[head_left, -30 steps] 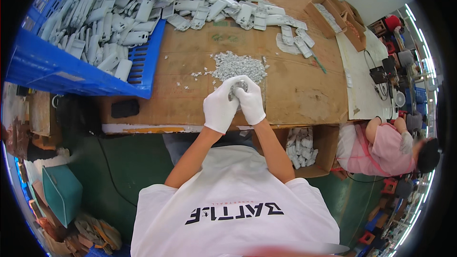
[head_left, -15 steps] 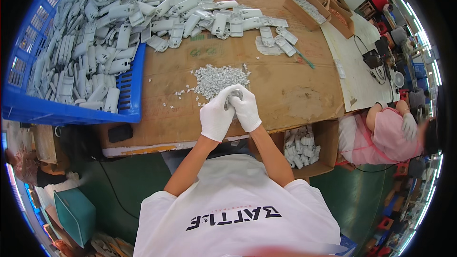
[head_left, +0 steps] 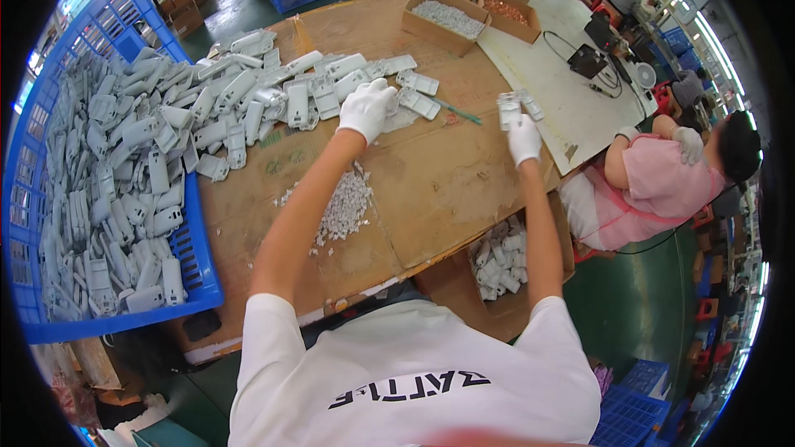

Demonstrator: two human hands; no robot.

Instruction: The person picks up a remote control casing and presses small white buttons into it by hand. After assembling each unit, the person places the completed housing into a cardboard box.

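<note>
My right hand (head_left: 523, 141), in a white knit glove, grips a white plastic housing (head_left: 508, 108) by its near end, over the border between the cardboard and the white board. Another white housing (head_left: 530, 105) lies just right of it. Farther left, my gloved left hand (head_left: 367, 110) reaches to the near edge of a heap of white plastic housings (head_left: 240, 87). Its fingers are bent down among the pieces, and their tips are hidden. Below my left hand, beside the forearm, lies a pile of tiny light-grey parts (head_left: 346, 207).
A blue crate (head_left: 203, 269) full of housings stands at left. Cardboard boxes of small grey parts (head_left: 414, 25) and copper-coloured parts (head_left: 530, 36) sit at the far side. A green stick (head_left: 464, 115) lies mid-table. A person in pink (head_left: 662, 174) sits at right, near an open carton (head_left: 567, 240).
My hands, together over the small parts before, have parted. The left went up to the housings; the right went far right and now holds a housing. The view has turned.
</note>
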